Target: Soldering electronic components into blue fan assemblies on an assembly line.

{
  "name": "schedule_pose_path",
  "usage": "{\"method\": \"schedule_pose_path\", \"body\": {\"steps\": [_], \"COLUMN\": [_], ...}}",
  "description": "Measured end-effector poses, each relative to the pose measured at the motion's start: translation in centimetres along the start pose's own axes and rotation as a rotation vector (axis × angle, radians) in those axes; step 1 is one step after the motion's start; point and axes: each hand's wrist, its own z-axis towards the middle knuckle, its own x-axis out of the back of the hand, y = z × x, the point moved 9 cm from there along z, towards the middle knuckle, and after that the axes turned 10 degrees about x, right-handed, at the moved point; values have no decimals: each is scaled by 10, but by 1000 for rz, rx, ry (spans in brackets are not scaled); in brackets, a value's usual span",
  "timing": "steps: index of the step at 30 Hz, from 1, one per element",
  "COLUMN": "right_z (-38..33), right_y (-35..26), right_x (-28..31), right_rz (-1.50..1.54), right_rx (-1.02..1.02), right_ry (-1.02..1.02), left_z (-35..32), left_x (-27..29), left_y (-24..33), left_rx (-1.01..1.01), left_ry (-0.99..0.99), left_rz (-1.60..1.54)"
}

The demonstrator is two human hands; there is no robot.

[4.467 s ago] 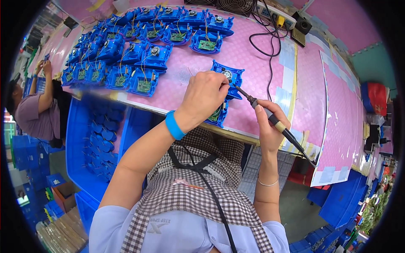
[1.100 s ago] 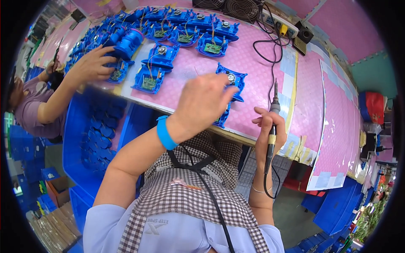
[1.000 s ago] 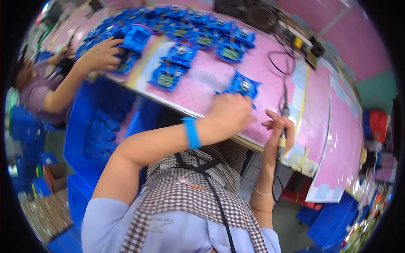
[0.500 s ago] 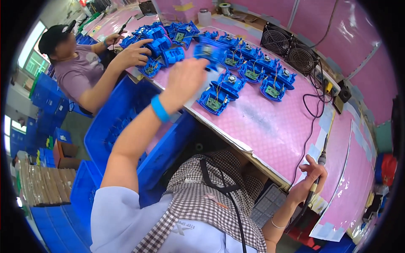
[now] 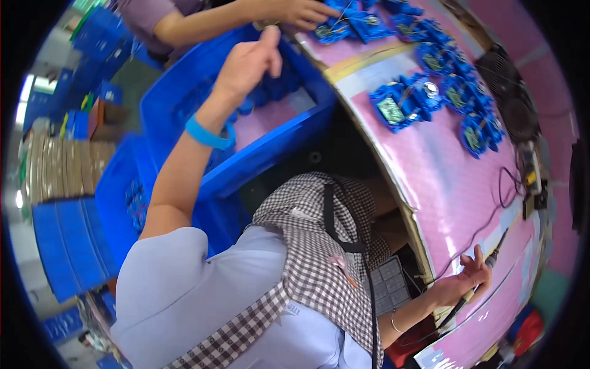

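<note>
My left hand [image 5: 247,61], with a blue wristband [image 5: 206,136] on the forearm, is stretched out over a blue crate [image 5: 270,155] beside the table. Its fingers are loosely apart and nothing shows in them. Blue moulded parts [image 5: 278,87] lie in the crate just beyond it. My right hand [image 5: 469,278] hangs low at the pink table's [image 5: 455,178] near edge, closed around a black pen-shaped corded tool [image 5: 493,257]. Blue parts with small green circuit boards [image 5: 401,106] lie on the table, far from both hands.
A co-worker's hand [image 5: 301,11] rests on more blue parts at the top edge. A dark fan [image 5: 499,61] and black cables [image 5: 510,181] sit on the table's far side. Stacked blue crates [image 5: 67,246] and a cardboard stack [image 5: 52,166] stand on the left.
My view has swung left and down. My left hand has moved from above the table's blue parts to over the crate. My right hand has stayed at the table edge with the tool.
</note>
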Motion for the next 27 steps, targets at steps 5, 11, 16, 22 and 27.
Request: {"method": "schedule_pose_path", "body": {"steps": [5,11,16,22,27], "right_z": [11,17,21,12,13], "right_y": [-8,4,-16,-44,-32], "right_x": [-16,-69,-80,-99,-82], "right_rz": [-36,-206,-17,-115,70], "right_rx": [14,-86,152,108,191], "right_ry": [-43,-177,-71,-114,-29], "left_z": [-24,-49,-8,-40,-76], "left_x": [165,195,135,140,153], "left_y": [-176,-368,-414,-405,-318], "left_rx": [104,524,786,941,746], "left_ry": [632,454,505,487,580], "left_rz": [796,958,870,744,653]}}
